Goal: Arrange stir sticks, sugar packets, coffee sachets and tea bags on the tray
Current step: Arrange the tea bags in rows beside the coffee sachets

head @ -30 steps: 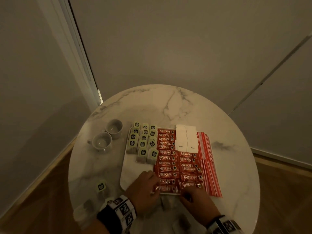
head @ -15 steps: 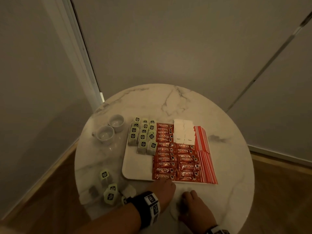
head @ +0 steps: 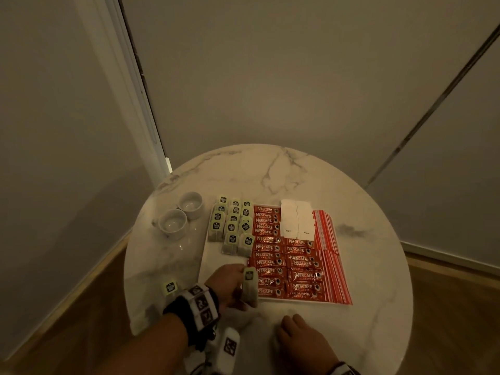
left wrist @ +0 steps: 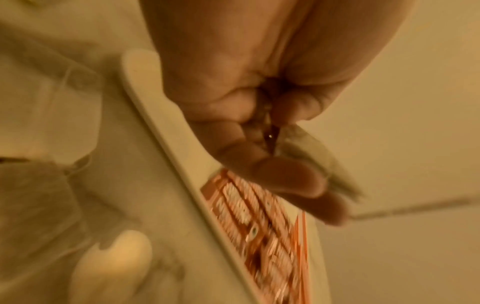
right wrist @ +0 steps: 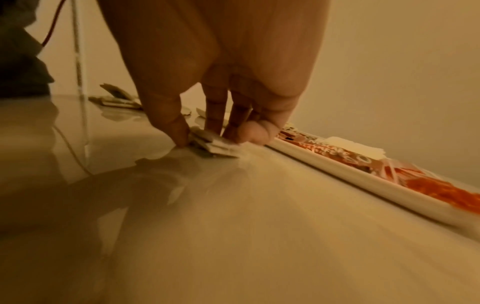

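A white tray (head: 216,266) lies on the round marble table (head: 270,174). It carries rows of green-tagged tea bags (head: 232,226), two columns of red coffee sachets (head: 286,263), white sugar packets (head: 296,220) and red-striped stir sticks (head: 334,266). My left hand (head: 240,282) pinches a tea bag (head: 250,285) upright over the tray's bare near-left part. In the left wrist view the curled fingers (left wrist: 285,179) hold that tea bag (left wrist: 314,162) above the tray rim (left wrist: 155,115). My right hand (head: 295,328) is on the table in front of the tray. Its thumb and fingers (right wrist: 179,131) pinch a flat tea bag (right wrist: 213,147).
Two white cups (head: 173,223) stand left of the tray. A loose tea bag (head: 170,287) lies at the table's near left, with more loose tea bags (right wrist: 116,96) in the right wrist view. Walls enclose the table behind, and wooden floor (head: 446,307) shows around its edge.
Both hands drew back from the sachets' near row to the table front. The left hand then picked up a tea bag and raised it over the tray; the right stays low on the table.
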Demonstrator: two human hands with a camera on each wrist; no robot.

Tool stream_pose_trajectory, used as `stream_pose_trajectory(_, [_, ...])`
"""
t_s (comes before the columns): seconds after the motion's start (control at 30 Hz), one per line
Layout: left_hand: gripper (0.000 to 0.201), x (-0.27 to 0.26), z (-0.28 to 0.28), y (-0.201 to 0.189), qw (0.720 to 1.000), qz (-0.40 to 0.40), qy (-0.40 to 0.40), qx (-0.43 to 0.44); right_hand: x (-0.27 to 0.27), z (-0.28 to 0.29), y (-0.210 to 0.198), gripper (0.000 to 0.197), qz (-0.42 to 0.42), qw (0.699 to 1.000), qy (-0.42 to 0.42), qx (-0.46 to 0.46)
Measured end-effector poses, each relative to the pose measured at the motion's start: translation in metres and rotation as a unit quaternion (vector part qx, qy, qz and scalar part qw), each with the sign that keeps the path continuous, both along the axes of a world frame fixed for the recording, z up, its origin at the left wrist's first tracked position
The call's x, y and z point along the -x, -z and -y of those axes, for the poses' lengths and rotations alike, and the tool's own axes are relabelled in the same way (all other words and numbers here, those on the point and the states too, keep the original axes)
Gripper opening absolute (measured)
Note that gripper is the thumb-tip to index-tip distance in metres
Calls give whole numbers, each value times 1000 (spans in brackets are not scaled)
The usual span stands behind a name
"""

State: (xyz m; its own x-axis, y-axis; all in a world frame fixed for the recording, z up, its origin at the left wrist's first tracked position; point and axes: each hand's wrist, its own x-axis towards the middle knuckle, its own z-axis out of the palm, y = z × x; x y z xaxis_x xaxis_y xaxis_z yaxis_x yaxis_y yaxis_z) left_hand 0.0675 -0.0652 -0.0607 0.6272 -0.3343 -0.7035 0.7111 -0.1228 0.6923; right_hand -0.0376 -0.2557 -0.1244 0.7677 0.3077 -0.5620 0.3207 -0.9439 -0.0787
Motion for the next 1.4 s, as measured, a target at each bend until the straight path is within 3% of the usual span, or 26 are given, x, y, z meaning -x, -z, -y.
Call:
stream_pose_trajectory(0.1, [25, -10, -18, -6, 992, -32, -88, 79, -7, -3, 1, 38, 6, 1000, -4, -8])
stream_pose_trajectory(0.23, [19, -37, -37, 7, 987, 31, -156, 20, -15, -1, -9, 57, 1, 992, 55, -114])
stream_pose_trajectory(0.3, [15, -52, -45, 17, 981, 120, -129, -85, -18, -1, -21, 39, -8, 972, 133, -194])
stream_pose_trajectory(0.37, [15, -64, -50, 20, 956, 206, -96, -187, -23, -3, -33, 13, -28, 939, 214, -267])
stream_pose_trajectory(0.47, [24, -80, -54, 26, 928, 247, -77, -267, -33, -5, -46, 8, -126, 855, 346, -366])
stream_pose_trajectory(0.67, [24, -104, -53, 49, 918, 232, -34, -318, -53, -4, -54, 13, -239, 688, 493, -476])
stream_pose_trajectory(0.8, [23, -108, -55, 59, 911, 230, -25, -341, -63, -6, -54, 23, -289, 571, 535, -552])
stream_pose_trajectory(0.87, [23, -108, -54, 57, 907, 241, -23, -344, -68, -7, -55, 38, -311, 507, 542, -593])
stream_pose_trajectory(0.97, [26, -105, -53, 53, 877, 303, -9, -374, -72, -10, -57, 57, -332, 464, 526, -631])
stream_pose_trajectory(1.07, [18, -96, -56, 52, 845, 361, 59, -390, -75, -17, -62, 45, -334, 477, 515, -629])
stream_pose_trajectory(1.17, [12, -84, -60, 57, 790, 406, 168, -429, -79, -23, -62, 21, -295, 547, 514, -591])
stream_pose_trajectory(1.27, [26, -79, -62, 58, 746, 391, 245, -480, -80, -26, -57, 19, -262, 601, 509, -557])
stream_pose_trajectory(1.4, [40, -76, -64, 60, 735, 394, 265, -484, -88, -29, -55, 16, -216, 675, 499, -499])
